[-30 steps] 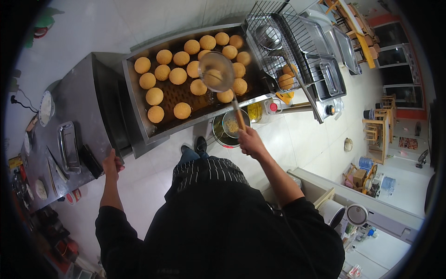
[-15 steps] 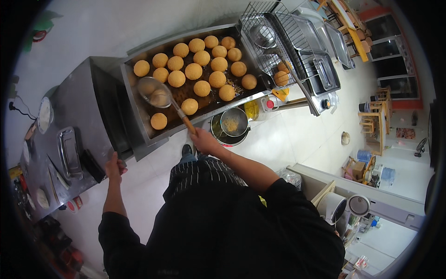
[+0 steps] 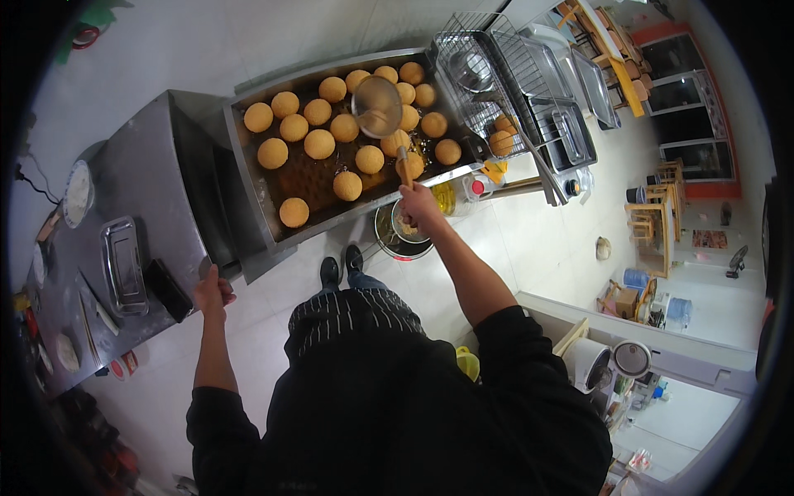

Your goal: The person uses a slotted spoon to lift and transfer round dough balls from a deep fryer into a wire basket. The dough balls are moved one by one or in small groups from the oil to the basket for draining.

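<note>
My right hand (image 3: 420, 211) is wrapped round the wooden handle of a round mesh skimmer (image 3: 377, 107). Its bowl is over the far middle of a rectangular metal fryer (image 3: 277, 236), covering part of the balls there. Several golden-brown fried balls (image 3: 319, 144) float in the dark oil, spread across the pan. My left hand (image 3: 214, 294) is closed beside the near right corner of a steel counter (image 3: 141, 165). A bit of grey shows at its fingers; whether that is a held thing or the counter's edge, I cannot tell.
Right of the fryer, a wire basket (image 3: 488, 107) holds fried balls. A pot with a strainer (image 3: 401, 236) and an oil bottle (image 3: 447, 198) stand below the fryer's near side. On the counter at left are a metal tray (image 3: 124, 264) and a white bowl (image 3: 78, 194).
The skimmer has swung from the fryer's left side to its far middle, my right hand going right with it. Several balls have shifted slightly. My left hand has stayed by the counter.
</note>
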The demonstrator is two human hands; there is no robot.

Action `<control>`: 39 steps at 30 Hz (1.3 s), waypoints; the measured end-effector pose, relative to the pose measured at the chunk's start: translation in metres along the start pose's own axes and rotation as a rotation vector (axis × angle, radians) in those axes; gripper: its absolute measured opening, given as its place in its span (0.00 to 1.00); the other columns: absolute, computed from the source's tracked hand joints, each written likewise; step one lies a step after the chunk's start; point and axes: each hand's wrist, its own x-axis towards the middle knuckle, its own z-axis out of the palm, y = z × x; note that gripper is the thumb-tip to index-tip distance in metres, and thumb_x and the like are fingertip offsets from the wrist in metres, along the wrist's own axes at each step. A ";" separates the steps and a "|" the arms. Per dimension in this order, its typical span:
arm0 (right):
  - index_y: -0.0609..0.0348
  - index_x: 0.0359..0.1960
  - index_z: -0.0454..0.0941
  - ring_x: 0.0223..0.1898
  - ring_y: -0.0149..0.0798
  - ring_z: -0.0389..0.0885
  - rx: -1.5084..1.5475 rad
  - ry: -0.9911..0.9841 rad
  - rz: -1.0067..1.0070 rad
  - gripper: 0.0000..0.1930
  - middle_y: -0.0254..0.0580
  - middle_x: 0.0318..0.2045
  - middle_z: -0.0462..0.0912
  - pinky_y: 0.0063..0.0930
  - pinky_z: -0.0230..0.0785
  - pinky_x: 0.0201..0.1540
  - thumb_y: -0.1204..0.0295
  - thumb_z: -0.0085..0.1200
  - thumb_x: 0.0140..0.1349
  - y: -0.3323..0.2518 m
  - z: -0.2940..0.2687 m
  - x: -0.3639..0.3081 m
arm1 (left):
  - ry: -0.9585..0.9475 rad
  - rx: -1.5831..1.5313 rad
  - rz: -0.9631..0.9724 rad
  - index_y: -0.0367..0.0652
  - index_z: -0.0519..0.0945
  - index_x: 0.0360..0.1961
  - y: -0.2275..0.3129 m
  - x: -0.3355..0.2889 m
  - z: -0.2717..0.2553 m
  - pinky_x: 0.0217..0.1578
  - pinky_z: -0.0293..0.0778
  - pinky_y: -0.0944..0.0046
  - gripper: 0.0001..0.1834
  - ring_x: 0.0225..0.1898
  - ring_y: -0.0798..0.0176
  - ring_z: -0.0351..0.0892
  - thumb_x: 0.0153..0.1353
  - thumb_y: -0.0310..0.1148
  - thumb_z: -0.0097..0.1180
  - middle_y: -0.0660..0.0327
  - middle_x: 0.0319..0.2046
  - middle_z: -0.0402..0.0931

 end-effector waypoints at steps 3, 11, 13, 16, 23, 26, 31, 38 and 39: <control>0.56 0.32 0.67 0.10 0.29 0.63 0.163 0.068 0.078 0.12 0.33 0.17 0.67 0.25 0.49 0.11 0.62 0.44 0.70 -0.011 -0.017 -0.015 | 0.006 0.018 -0.001 0.39 0.76 0.21 0.000 -0.002 0.000 0.13 0.73 0.65 0.26 0.11 0.64 0.71 0.61 0.53 0.59 0.59 0.13 0.72; 0.45 0.33 0.62 0.15 0.21 0.57 0.636 -0.199 -0.002 0.11 0.27 0.20 0.63 0.15 0.50 0.13 0.59 0.44 0.71 -0.059 -0.066 -0.109 | -0.052 0.093 0.211 0.33 0.78 0.28 -0.012 -0.017 0.024 0.18 0.77 0.67 0.25 0.15 0.64 0.76 0.67 0.49 0.53 0.56 0.17 0.75; 0.45 0.32 0.61 0.14 0.21 0.57 0.694 -0.311 -0.097 0.11 0.27 0.20 0.63 0.15 0.51 0.12 0.58 0.44 0.71 -0.058 -0.069 -0.123 | -0.181 0.142 0.188 0.30 0.79 0.33 -0.016 -0.024 0.052 0.19 0.78 0.67 0.24 0.17 0.63 0.78 0.68 0.47 0.52 0.54 0.19 0.76; 0.47 0.31 0.60 0.12 0.19 0.55 0.795 -0.332 0.020 0.14 0.26 0.18 0.62 0.13 0.47 0.08 0.56 0.42 0.72 -0.043 -0.063 -0.115 | -0.421 0.231 0.153 0.30 0.78 0.35 -0.028 -0.049 0.107 0.21 0.79 0.67 0.23 0.18 0.62 0.79 0.68 0.45 0.51 0.53 0.20 0.77; 0.48 0.29 0.59 0.13 0.18 0.52 0.969 -0.289 0.412 0.13 0.24 0.17 0.58 0.12 0.45 0.10 0.62 0.43 0.73 0.017 -0.052 -0.076 | -0.917 0.358 -0.122 0.33 0.76 0.45 -0.042 -0.102 0.225 0.29 0.81 0.64 0.27 0.29 0.59 0.83 0.70 0.51 0.45 0.53 0.29 0.80; 0.47 0.30 0.60 0.13 0.18 0.52 1.100 -0.443 0.323 0.13 0.24 0.18 0.59 0.12 0.44 0.09 0.60 0.42 0.73 0.052 -0.090 -0.112 | -1.011 0.363 -0.239 0.34 0.75 0.48 -0.054 -0.113 0.263 0.33 0.81 0.62 0.30 0.34 0.59 0.83 0.70 0.55 0.42 0.53 0.34 0.80; 0.45 0.35 0.63 0.12 0.18 0.53 0.928 -0.249 0.272 0.10 0.23 0.17 0.60 0.13 0.42 0.08 0.58 0.44 0.72 0.113 -0.160 -0.189 | -1.112 0.437 -0.413 0.34 0.73 0.52 -0.109 -0.122 0.306 0.39 0.79 0.58 0.36 0.41 0.57 0.81 0.68 0.61 0.40 0.53 0.39 0.79; 0.50 0.47 0.67 0.11 0.18 0.53 0.640 0.187 0.350 0.08 0.23 0.17 0.60 0.15 0.44 0.10 0.65 0.44 0.70 0.236 -0.176 -0.161 | -1.083 0.494 -0.646 0.28 0.65 0.62 -0.240 -0.106 0.362 0.49 0.76 0.52 0.50 0.54 0.50 0.76 0.64 0.71 0.36 0.43 0.53 0.74; 0.55 0.46 0.68 0.13 0.25 0.64 0.559 0.217 0.329 0.09 0.29 0.18 0.66 0.25 0.55 0.13 0.67 0.46 0.69 0.259 -0.174 -0.140 | -1.048 0.496 -0.664 0.28 0.64 0.63 -0.261 -0.101 0.375 0.50 0.75 0.52 0.51 0.55 0.49 0.75 0.63 0.71 0.36 0.42 0.54 0.73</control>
